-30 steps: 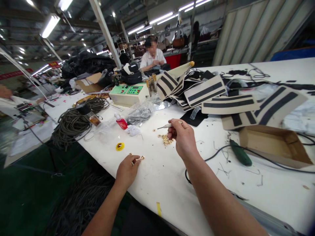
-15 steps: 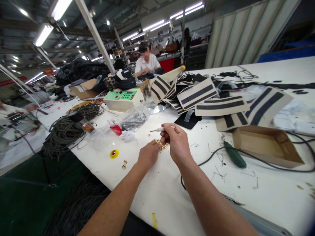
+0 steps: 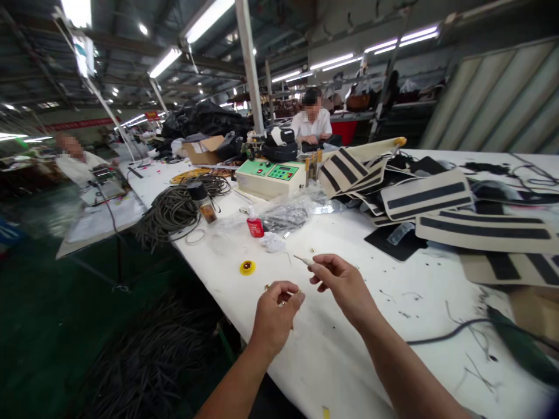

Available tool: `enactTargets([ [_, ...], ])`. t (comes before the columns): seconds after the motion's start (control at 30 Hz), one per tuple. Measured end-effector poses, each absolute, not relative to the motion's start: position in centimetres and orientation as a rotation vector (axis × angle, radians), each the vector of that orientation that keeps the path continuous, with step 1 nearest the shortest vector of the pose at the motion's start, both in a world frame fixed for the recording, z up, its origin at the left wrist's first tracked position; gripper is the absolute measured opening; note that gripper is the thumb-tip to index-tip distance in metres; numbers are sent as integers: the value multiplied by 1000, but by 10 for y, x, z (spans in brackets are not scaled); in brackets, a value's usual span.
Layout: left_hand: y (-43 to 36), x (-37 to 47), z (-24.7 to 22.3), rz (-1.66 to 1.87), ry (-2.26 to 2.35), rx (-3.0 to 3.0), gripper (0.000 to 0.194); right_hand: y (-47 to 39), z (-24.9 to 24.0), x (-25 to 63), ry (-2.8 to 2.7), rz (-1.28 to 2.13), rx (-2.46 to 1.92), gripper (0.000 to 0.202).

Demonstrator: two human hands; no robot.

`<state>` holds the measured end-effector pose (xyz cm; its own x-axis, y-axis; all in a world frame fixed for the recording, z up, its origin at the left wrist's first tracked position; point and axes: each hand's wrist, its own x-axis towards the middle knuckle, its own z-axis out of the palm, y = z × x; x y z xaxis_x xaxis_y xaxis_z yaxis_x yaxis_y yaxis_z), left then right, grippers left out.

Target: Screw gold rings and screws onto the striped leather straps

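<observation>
My left hand (image 3: pixel 277 314) is closed in a pinch over the white table, holding a gold chain (image 3: pixel 267 287). Only bits of its links show past the fingers. Just right of it and a little higher, my right hand (image 3: pixel 343 285) grips a small screwdriver (image 3: pixel 304 260) with a pale handle. Its thin shaft points to the upper left and is apart from the chain. A small yellow round dish (image 3: pixel 247 267) with a dark middle lies left of the hands. Beyond them stands a red bottle (image 3: pixel 254 225), beside crumpled white material (image 3: pixel 273 242).
Striped beige panels (image 3: pixel 425 195) are piled at the right. A control box (image 3: pixel 268 179) stands at the back, with coiled dark cord (image 3: pixel 168 215) and a black-capped jar (image 3: pixel 202 202) to its left. A black cable (image 3: pixel 449 333) crosses the right side. A co-worker (image 3: pixel 312 119) sits opposite.
The view has swung left. My left hand has lifted the gold chain off the table and turned. My right hand, still holding the screwdriver, has moved apart from my left hand.
</observation>
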<state>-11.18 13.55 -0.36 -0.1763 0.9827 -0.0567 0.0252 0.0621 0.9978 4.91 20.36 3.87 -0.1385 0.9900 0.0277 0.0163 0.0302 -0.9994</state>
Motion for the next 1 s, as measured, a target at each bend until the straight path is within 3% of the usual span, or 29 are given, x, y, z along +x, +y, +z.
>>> enactTargets([
  [0.2,76,-150,-14,1452,1207,648,49,235,22,-43,-2058,885,-1263,17],
  [0.5,56,-166,-13,1437,1119,397,60,256,6,-97,-2239,703,-1381,17],
  [0.73,53,-174,-14,1403,1146,436,62,256,8,-93,-2064,843,-1350,15],
  [1.0,54,-166,-8,1391,1147,522,55,239,18,-80,-1579,1388,-1202,27],
])
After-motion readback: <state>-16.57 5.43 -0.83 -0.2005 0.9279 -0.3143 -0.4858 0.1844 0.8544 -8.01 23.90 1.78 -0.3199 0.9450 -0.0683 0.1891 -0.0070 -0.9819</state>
